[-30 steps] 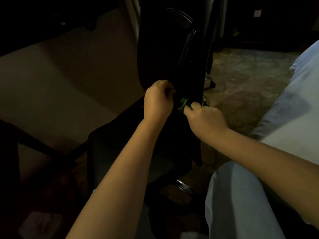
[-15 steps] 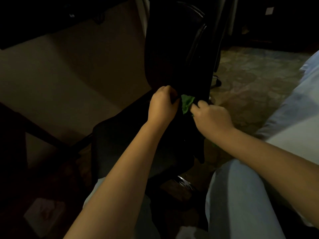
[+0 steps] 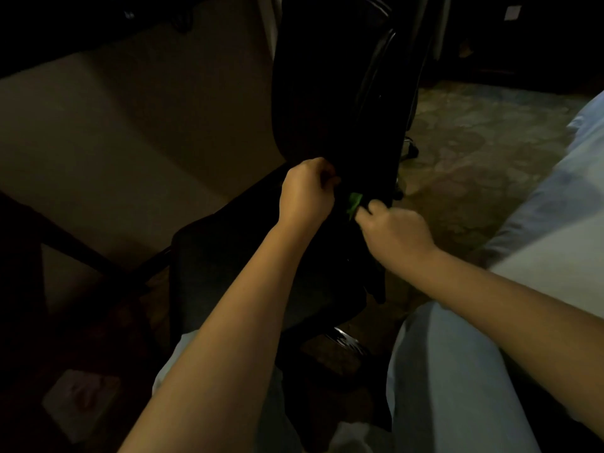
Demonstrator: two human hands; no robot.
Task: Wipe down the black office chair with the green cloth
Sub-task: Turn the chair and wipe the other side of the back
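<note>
- Since half a second earlier, less of the green cloth (image 3: 354, 202) showed; my right hand (image 3: 394, 235) stayed closed on it.
- My left hand (image 3: 306, 192) remained fisted against the black office chair (image 3: 330, 93); its grip couldn't be confirmed.
- Judged: wiping ongoing at the backrest base.

Both bare forearms reach forward and converge toward the middle of the view. The left hand (image 3: 305, 191) is curled into a loose fist, knuckles up, its fingers closed on something dark (what it grips is lost in shadow). The right hand (image 3: 394, 232) sits just beside and slightly lower, wrist bent, thumb and fingertips pinched shut. The 2 hands are near each other, not touching.
</note>
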